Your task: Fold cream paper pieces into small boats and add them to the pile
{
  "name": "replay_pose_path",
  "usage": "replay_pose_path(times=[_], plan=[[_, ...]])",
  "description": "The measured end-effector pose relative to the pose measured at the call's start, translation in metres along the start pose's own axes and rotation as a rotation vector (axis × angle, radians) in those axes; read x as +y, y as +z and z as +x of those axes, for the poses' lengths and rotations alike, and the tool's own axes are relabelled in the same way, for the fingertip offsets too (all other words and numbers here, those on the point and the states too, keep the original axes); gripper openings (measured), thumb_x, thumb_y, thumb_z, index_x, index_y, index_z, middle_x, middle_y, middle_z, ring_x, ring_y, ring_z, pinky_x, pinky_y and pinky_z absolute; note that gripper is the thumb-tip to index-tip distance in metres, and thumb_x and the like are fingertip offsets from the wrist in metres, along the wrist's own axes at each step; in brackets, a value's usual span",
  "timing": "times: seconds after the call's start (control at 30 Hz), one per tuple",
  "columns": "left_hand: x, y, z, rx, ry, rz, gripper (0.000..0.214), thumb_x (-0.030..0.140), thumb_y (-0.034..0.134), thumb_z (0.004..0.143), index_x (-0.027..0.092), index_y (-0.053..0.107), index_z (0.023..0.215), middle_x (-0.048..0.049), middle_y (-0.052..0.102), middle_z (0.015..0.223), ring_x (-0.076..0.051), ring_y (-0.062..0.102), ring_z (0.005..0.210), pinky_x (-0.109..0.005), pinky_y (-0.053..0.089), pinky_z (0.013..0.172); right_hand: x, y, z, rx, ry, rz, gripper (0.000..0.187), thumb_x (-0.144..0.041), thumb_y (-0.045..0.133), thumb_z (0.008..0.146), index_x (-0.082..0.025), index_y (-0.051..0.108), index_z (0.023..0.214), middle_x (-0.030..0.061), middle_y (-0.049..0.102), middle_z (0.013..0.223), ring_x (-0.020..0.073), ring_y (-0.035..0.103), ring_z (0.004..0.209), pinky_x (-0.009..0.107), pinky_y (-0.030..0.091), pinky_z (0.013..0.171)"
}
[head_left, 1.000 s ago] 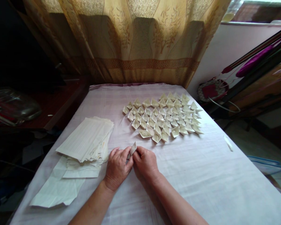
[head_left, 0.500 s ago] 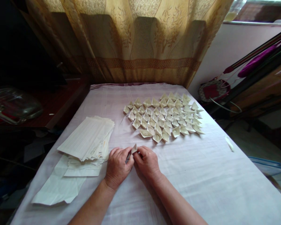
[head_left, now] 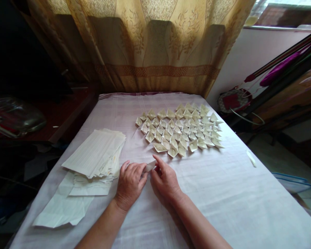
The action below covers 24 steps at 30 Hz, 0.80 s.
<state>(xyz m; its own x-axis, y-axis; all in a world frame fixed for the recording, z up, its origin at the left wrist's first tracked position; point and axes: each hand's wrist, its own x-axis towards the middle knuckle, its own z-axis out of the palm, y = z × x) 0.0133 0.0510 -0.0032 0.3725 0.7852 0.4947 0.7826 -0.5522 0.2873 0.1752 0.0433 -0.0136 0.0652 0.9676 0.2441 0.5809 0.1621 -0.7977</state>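
My left hand (head_left: 129, 183) and my right hand (head_left: 166, 180) meet over the white cloth near the table's front. Both pinch a small folded piece of pale paper (head_left: 150, 166), which lies almost flat between the fingertips. Just beyond it several finished paper boats (head_left: 180, 129) stand in tight rows. A stack of lined paper sheets (head_left: 95, 154) lies to the left of my left hand.
The table (head_left: 235, 193) is covered by a white cloth and backs onto a gold curtain (head_left: 155, 45). A larger loose sheet (head_left: 62, 211) lies at the front left. A small paper scrap (head_left: 251, 158) sits near the right edge. Dark furniture stands left, clutter right.
The small folded paper has tipped from standing upright to lying nearly flat between my fingers. My right fingers have stretched forward over it. Both hands stay in the same spot.
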Motion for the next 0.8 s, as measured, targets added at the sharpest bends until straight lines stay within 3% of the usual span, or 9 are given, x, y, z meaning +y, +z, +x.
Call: replay_pose_path(times=[0.13, 0.3, 0.47, 0.63, 0.8], plan=[[-0.001, -0.001, 0.0, 0.004, 0.056, 0.04, 0.03, 0.012, 0.054, 0.09, 0.022, 0.06, 0.118, -0.0068, 0.072, 0.111, -0.024, 0.065, 0.1, -0.05, 0.038, 0.102, 0.0, -0.01, -0.004, 0.004, -0.034, -0.018, 0.044, -0.023, 0.054, 0.081, -0.017, 0.06, 0.124, 0.0073, 0.07, 0.095, 0.0166, 0.063, 0.076, 0.028, 0.051, 0.073], [-0.001, 0.001, -0.003, -0.036, 0.089, -0.034, 0.031, 0.006, 0.053, 0.087, 0.024, 0.062, 0.111, -0.0072, 0.067, 0.123, -0.024, 0.06, 0.111, -0.047, 0.042, 0.101, -0.004, -0.019, -0.003, 0.002, -0.018, -0.142, 0.022, -0.028, 0.052, 0.089, -0.019, 0.071, 0.096, 0.005, 0.07, 0.08, 0.0167, 0.063, 0.073, 0.027, 0.047, 0.072], [-0.006, -0.002, -0.005, -0.023, 0.05, -0.117, 0.031, 0.019, 0.056, 0.089, 0.022, 0.056, 0.12, -0.0101, 0.063, 0.128, -0.024, 0.058, 0.116, -0.043, 0.045, 0.1, -0.006, -0.025, -0.007, -0.063, -0.036, -0.232, 0.017, -0.024, 0.055, 0.087, -0.021, 0.072, 0.085, 0.0034, 0.07, 0.08, 0.0156, 0.063, 0.076, 0.024, 0.043, 0.071], [-0.011, -0.003, -0.007, -0.028, -0.074, -0.041, 0.037, 0.039, 0.06, 0.09, 0.02, 0.056, 0.122, -0.0104, 0.067, 0.116, -0.026, 0.061, 0.107, -0.044, 0.045, 0.097, -0.003, -0.025, -0.011, -0.089, -0.108, -0.286, 0.012, -0.023, 0.061, 0.086, -0.022, 0.071, 0.08, 0.0024, 0.068, 0.077, 0.0154, 0.061, 0.074, 0.024, 0.041, 0.07], [-0.009, -0.004, -0.005, -0.073, -0.107, -0.037, 0.033, 0.037, 0.06, 0.09, 0.022, 0.06, 0.119, -0.0074, 0.069, 0.104, -0.025, 0.063, 0.097, -0.041, 0.045, 0.091, -0.001, -0.024, -0.013, -0.065, -0.211, -0.293, 0.008, -0.019, 0.063, 0.085, -0.021, 0.069, 0.079, 0.0021, 0.066, 0.077, 0.0155, 0.058, 0.073, 0.025, 0.041, 0.069]])
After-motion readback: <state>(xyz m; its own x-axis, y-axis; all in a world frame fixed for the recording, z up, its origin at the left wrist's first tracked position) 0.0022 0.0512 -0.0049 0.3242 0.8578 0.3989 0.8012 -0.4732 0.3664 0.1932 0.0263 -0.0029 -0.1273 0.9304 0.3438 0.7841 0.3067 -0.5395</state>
